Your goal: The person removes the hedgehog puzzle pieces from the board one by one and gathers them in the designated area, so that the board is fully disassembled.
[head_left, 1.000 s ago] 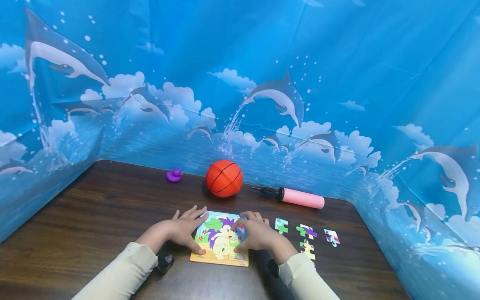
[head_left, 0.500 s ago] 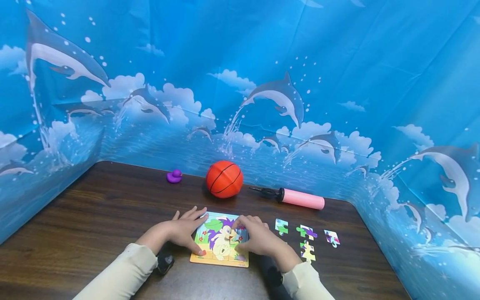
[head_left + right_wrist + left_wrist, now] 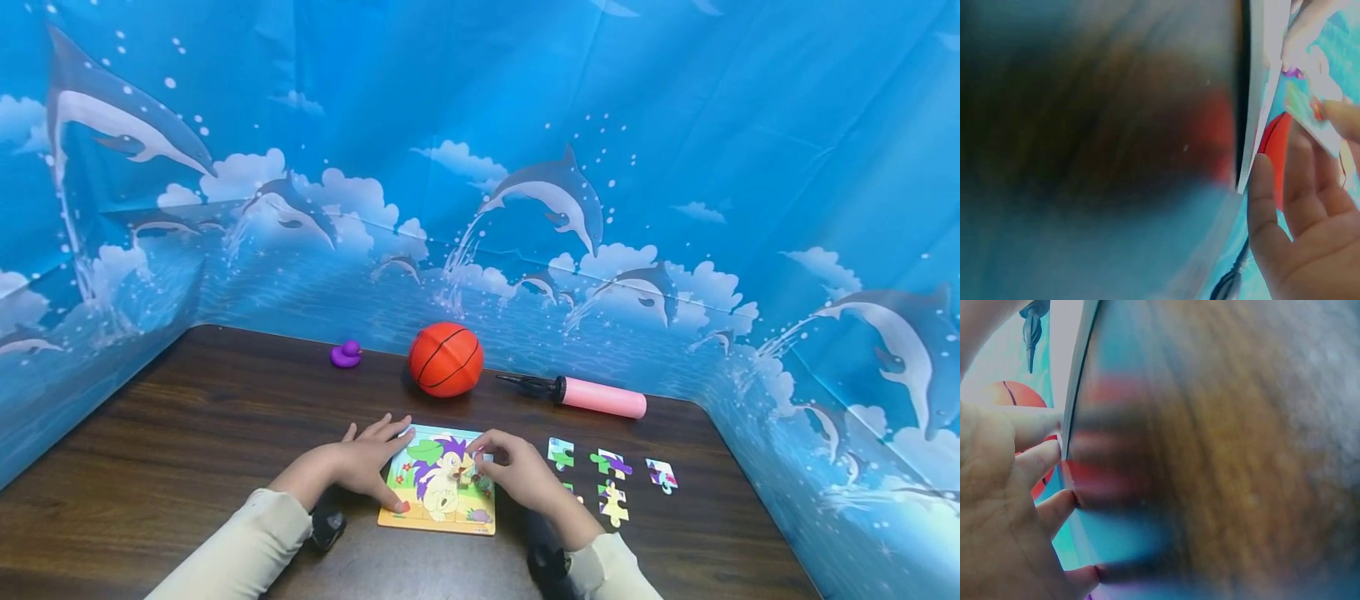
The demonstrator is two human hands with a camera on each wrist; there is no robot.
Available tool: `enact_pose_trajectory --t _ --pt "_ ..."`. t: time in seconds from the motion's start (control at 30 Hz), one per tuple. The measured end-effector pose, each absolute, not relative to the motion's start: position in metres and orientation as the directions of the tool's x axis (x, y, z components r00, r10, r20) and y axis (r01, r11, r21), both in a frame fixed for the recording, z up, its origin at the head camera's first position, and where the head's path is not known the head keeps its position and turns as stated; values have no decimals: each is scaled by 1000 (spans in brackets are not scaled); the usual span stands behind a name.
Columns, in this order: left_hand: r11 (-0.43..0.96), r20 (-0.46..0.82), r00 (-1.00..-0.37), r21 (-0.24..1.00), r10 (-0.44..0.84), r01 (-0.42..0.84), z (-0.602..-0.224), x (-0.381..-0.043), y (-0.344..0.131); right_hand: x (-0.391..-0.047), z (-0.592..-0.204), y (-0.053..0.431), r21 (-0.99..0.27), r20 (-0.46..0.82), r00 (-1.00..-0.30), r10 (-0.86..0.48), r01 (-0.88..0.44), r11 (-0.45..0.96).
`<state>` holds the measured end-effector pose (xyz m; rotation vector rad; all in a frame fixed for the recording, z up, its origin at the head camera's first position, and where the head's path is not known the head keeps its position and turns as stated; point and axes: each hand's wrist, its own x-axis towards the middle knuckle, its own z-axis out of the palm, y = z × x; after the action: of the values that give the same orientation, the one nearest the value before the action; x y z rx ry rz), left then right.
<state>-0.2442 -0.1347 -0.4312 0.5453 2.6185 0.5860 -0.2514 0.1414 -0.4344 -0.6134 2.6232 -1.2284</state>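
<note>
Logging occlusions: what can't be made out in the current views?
Head: loose green-and-yellow jigsaw piece, mostly hidden by the bare right hand.
Head: colourful rectangular picture puzzle, upper-right part behind that hand.
Right wrist: thin flower-printed jigsaw piece, print partly covered by a fingertip.
Left wrist: pink-and-black hand pump, cut off by top edge; orange black-lined ball, partly behind the bare left hand.

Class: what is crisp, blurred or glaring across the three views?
Head: ball and loose puzzle pieces fairly crisp, pale sheen on the near tabletop; left wrist: left hand clearer than the heavily blurred tabletop; right wrist: tabletop dark and smeared, right hand clearer, backdrop bright.
</note>
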Motion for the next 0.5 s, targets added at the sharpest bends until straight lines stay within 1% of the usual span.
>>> enact_pose_trajectory --t 0.13,0.23,0.4,0.5 --pt "831 -284 -842 474 458 292 -432 -245 -135 -253 -435 156 -886 -23 -936 -350 -144 442" --pt "829 -280 -843 476 459 293 -433 -245 -135 -253 -436 176 -923 -77 -955 -286 -40 382" --pt "828 -285 -841 479 460 291 -433 -246 -135 -250 -437 219 -934 -148 -981 -125 97 345" --pt "825 -285 -838 482 465 294 -433 -247 -135 -246 -436 251 -913 -155 -988 -22 135 384"
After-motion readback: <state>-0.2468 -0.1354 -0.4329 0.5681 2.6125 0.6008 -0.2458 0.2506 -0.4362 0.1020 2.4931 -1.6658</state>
